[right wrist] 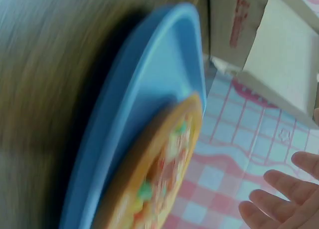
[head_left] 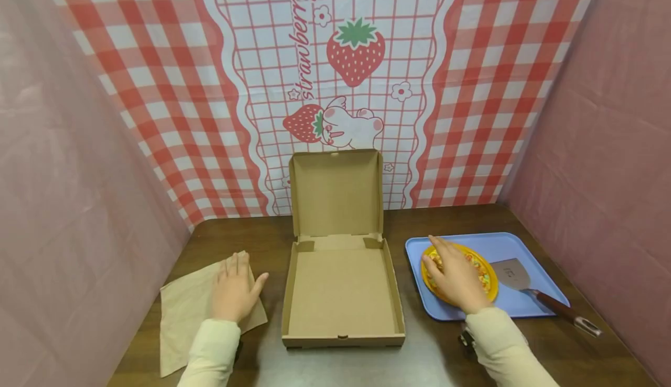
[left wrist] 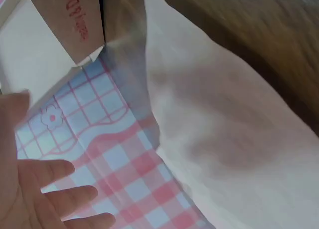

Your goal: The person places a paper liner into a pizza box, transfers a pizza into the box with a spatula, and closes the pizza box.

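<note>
An uncovered cardboard pizza box point(head_left: 343, 294) stands mid-table, its lid point(head_left: 337, 194) raised toward the back. On the left, my left hand point(head_left: 234, 289) hovers over a sheet of brown paper point(head_left: 183, 311), fingers spread and holding nothing. My right hand point(head_left: 457, 279) is above a small pizza point(head_left: 479, 267) in an orange-yellow round plate or crust point(head_left: 493, 288), partly covering it in the head view. In the right wrist view, the fingers point(right wrist: 286, 189) of that hand are extended and apart from the pizza point(right wrist: 159, 174). The pizza lies on a blue tray point(head_left: 516, 305).
A pizza server point(head_left: 514, 273) with a brown handle point(head_left: 555, 304) lies on the tray, its handle reaching past the tray's front right. Behind the brown table point(head_left: 262, 229) hangs a red checked strawberry cloth point(head_left: 487, 84). Pink curtains point(head_left: 592, 142) close both sides.
</note>
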A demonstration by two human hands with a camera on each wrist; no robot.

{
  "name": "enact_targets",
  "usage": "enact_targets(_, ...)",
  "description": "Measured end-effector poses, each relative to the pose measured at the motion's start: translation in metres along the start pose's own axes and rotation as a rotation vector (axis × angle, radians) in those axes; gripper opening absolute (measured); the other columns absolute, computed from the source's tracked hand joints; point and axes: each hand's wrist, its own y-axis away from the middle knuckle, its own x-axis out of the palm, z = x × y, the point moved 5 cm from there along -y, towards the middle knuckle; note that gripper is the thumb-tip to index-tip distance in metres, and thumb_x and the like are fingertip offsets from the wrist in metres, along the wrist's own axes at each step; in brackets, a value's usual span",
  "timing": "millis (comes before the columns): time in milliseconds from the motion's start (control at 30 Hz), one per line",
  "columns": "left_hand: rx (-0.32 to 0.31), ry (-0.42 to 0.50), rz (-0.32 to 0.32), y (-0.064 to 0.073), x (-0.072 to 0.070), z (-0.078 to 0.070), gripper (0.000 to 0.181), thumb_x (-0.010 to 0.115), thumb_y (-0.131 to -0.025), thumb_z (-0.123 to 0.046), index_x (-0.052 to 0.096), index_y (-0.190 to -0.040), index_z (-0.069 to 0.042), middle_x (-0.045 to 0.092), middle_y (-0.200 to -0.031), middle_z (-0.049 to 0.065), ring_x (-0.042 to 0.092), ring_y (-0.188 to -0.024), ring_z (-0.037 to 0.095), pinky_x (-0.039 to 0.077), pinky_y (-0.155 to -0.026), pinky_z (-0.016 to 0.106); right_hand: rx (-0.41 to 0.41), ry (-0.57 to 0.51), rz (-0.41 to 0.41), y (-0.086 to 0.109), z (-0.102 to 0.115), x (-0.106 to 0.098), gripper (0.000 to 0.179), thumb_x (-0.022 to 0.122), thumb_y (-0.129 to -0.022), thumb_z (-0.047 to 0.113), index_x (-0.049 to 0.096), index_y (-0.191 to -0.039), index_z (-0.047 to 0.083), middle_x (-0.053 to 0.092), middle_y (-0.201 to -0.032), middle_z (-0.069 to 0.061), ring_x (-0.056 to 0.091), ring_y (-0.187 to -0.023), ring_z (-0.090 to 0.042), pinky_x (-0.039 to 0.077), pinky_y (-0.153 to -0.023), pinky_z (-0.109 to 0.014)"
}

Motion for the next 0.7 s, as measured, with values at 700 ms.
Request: enact_targets(700, -0.249, -0.02, 0.157, 0.033, -0.013, 0.09, 0.076, 0.051, -0.098, -0.035, 0.027, -0.139, 0.024, 0.029, -0.141, 0.048, 0.031, -0.127, 0.065, 0.031, -0.106, 0.068, 0.141, -0.391, 0.162, 0.007, 0.027, 0.048, 0.051, 0.06, -0.097, 0.024, 0.05, -0.139, -0.004, 0.063, -0.125, -0.025, 0.066, -0.106, -0.034, 0.054, -0.086, -0.043)
